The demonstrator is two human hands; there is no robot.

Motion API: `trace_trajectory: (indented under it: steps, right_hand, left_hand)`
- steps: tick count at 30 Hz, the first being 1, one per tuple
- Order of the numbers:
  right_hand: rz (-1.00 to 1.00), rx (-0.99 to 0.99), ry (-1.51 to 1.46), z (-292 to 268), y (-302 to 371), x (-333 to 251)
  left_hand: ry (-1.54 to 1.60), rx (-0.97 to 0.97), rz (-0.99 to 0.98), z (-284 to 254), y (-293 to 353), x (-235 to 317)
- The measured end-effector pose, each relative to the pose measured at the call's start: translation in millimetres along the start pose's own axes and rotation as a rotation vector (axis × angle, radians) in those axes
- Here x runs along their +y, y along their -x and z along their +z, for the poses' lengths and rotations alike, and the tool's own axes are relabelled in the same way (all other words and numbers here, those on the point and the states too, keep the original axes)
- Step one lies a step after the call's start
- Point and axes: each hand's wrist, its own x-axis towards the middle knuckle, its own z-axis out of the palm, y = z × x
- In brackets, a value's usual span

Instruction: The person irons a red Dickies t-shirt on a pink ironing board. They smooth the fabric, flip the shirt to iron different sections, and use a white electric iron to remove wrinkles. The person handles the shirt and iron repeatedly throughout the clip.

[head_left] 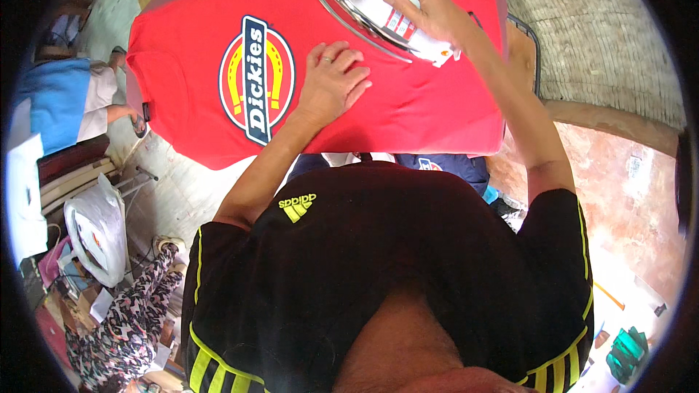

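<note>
A red T-shirt (pixel 408 102) lies spread over an ironing board, with a round printed emblem (pixel 237 76) on its chest. My right hand (pixel 433 11) is wrapped round the handle of a white clothes iron (pixel 375 11). The iron is on the shirt's far right part; its metal soleplate edge faces left and looks slightly raised, though I cannot tell whether it touches the cloth. Flat on the shirt between the emblem and the iron rests my left hand (pixel 333 80), fingers spread and a ring on one of them. It holds nothing.
Behind the board on the right stands a woven wall (pixel 597 22). At the left is a person in blue and white (pixel 62 102), with another in patterned trousers (pixel 131 327) lower down. A white plastic bag (pixel 96 229) sits between them. Dark folded cloth (pixel 451 167) shows under the board's near edge.
</note>
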Motion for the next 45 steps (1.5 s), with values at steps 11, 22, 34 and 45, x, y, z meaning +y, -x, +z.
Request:
trace_trajectory:
  steps: [11,22,34,45]
  right_hand:
    - [0.066,0.081,-0.056,23,-31,-37]
    - [0.096,0.201,-0.077,35,-114,-23]
    - [0.086,0.133,0.029,21,-166,-13]
    - [-0.327,0.004,0.100,3,-195,5]
  left_hand:
    - [-0.024,0.222,-0.179,-69,-44,-106]
    - [-0.124,-0.015,-0.300,-31,-157,-280]
    - [-0.031,0.004,-0.380,-26,-147,-300]
    - [-0.782,0.122,-0.496,-110,-85,-323]
